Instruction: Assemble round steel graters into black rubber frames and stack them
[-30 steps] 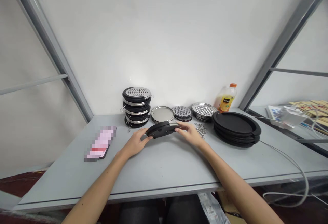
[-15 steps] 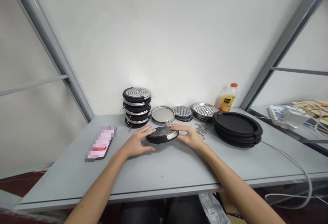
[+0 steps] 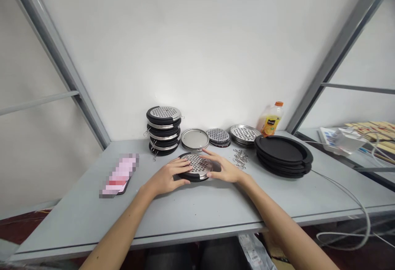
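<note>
A round grater [image 3: 196, 162], a perforated metal disc with a black rim along part of its edge, lies about flat at the middle of the table. My left hand [image 3: 168, 176] grips its left side, fingers over the top and thumb along the near edge. On the right side, my right hand [image 3: 224, 168] holds the metal edge between thumb and fingers. Just behind are a stack of plain metal discs [image 3: 195, 139] and some perforated grater plates [image 3: 218, 135]. Small metal hooks or clips [image 3: 240, 159] lie in a loose pile right of my right hand.
At the back left stands a tall stack of black-rimmed graters [image 3: 164, 128] with wire hooks. A phone [image 3: 120, 175] lies at left. Toward the right are textured metal plates [image 3: 245, 134], a stack of black rings or trays [image 3: 283, 154], a juice bottle [image 3: 272, 119] and a white cable [image 3: 348, 196].
The round grater has come down from a tilted, slightly raised position and turned in my hands. Its perforated face now shows more fully. Both hands have closed in around it.
</note>
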Motion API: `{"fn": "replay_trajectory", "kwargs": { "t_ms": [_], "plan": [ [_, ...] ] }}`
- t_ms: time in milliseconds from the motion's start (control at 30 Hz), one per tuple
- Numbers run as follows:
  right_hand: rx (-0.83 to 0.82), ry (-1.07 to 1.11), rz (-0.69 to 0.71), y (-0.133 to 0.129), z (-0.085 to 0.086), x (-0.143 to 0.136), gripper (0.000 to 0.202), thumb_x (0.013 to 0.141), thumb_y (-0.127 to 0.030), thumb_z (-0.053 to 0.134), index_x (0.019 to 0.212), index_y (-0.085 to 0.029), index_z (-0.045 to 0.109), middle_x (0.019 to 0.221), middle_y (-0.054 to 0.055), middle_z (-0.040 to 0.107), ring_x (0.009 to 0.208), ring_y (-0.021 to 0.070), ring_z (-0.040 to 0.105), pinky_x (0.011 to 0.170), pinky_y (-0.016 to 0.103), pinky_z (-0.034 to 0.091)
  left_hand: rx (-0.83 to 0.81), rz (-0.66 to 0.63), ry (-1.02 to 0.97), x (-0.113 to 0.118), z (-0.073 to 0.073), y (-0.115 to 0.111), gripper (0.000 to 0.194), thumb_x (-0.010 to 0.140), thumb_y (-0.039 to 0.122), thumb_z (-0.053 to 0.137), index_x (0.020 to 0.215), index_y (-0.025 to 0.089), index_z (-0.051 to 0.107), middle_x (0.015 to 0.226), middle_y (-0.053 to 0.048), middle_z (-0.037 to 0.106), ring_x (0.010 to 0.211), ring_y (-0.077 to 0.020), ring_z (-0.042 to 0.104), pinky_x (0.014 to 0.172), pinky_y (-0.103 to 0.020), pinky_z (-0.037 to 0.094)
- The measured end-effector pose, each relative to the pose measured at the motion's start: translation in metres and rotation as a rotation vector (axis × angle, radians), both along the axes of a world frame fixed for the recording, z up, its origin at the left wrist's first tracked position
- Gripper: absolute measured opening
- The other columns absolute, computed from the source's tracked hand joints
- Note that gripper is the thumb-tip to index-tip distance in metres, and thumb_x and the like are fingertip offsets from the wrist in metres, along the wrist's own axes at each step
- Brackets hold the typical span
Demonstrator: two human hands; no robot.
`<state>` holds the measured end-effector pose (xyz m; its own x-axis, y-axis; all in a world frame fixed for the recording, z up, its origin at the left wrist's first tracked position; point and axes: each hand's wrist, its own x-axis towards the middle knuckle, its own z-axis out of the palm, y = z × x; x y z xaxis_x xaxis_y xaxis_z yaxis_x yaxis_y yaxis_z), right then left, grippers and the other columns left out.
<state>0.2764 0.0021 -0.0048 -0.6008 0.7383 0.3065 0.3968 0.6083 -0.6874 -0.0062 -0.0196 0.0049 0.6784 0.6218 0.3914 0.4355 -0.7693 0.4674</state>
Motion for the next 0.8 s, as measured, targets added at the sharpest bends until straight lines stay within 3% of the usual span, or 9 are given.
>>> {"fn": "replay_trajectory", "kwargs": {
  "t_ms": [167,567,800],
  "plan": [
    [-0.065,-0.065,0.052,0.001,-0.006,-0.002,0.089,0.068,-0.053,0.075,0.143,-0.019,0.040,0.154,0.016,0.025,0.140,0.0351,0.026,0.115,0.053,0.020,0.017,-0.010,-0.015,0.000,-0.002,0.001,0.047,0.083,0.038,0.067,0.127,0.026,0.059,0.135,-0.008,0.055,0.130,-0.0260,0.047,0.114,-0.050,0.030],
    [-0.020,-0.057,0.067,0.004,-0.013,-0.003,0.086,0.071,-0.051,0.073,0.143,-0.021,0.039,0.154,0.015,0.025,0.141,0.0341,0.024,0.115,0.053,0.021,0.065,0.047,0.059,0.001,0.000,-0.002,0.047,0.082,0.043,0.067,0.125,0.025,0.061,0.134,-0.007,0.057,0.128,-0.0258,0.048,0.112,-0.048,0.033],
    [-0.031,-0.072,0.028,0.005,-0.014,-0.002,0.092,0.066,-0.054,0.075,0.144,-0.020,0.038,0.156,0.015,0.017,0.142,0.0356,0.021,0.115,0.053,0.019,0.060,0.057,0.029,0.002,-0.004,0.000,0.045,0.082,0.043,0.067,0.123,0.026,0.062,0.133,-0.007,0.058,0.128,-0.0267,0.048,0.110,-0.048,0.035]
  ]
}}
